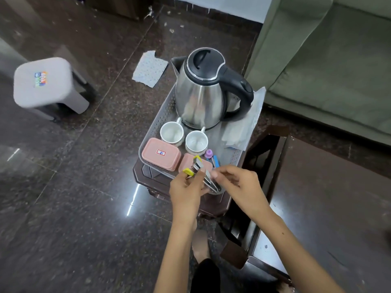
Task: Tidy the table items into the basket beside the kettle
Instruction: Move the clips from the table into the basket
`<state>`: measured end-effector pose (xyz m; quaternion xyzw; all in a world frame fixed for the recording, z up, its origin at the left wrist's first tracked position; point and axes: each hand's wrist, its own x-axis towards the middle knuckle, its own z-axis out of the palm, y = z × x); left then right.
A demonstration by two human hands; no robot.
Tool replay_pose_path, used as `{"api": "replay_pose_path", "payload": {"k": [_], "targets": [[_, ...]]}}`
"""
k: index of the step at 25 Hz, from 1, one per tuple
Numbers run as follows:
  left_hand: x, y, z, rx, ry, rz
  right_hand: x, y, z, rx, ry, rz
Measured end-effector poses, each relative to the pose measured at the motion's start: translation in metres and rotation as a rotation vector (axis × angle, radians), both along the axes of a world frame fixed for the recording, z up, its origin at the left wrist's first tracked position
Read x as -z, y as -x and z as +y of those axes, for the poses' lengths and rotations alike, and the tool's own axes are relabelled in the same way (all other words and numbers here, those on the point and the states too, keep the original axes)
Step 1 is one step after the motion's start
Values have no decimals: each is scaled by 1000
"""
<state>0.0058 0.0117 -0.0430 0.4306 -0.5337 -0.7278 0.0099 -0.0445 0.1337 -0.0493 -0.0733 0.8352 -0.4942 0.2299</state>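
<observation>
Yellow stapler (203,174) opened, between both hands' grip.

- A small red-bordered white sticker sits on the lid of the pink box (161,154) at nine o'clock in the basket (157,121); its mark is too small to read.
- A multicoloured sticker on the grey stool (45,82), ten o'clock, shows blurred, illegible lettering.

basket (156,121) near rim: behind hands | pink box (186,163): part-hidden by stapler (206,176)
</observation>
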Motion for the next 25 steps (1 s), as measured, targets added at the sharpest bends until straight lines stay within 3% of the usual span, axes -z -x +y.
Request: {"api": "replay_pose_path", "payload": {"k": [3, 5, 7, 9, 11, 17, 25], "targets": [[-7, 15, 2, 43, -115, 14, -5, 3, -2, 7, -49, -9], [-7, 19, 3, 95, -73, 26, -5, 11, -3, 58, -125, 58], [2, 19, -2, 302, 294, 7, -6, 23, 0, 107, -245, 141], [14, 14, -3, 699, 828, -127, -9, 35, 1, 137, -380, 198], [27, 11, -1, 961, 1037, -256, -12, 44, -5, 168, -454, 239], [36, 8, 4, 1061, 1113, -376, -4, 54, -22, 76, -724, 291], [42, 4, -5, 1093, 1160, -395, -10, 49, 1, -65, -540, 367]]}}
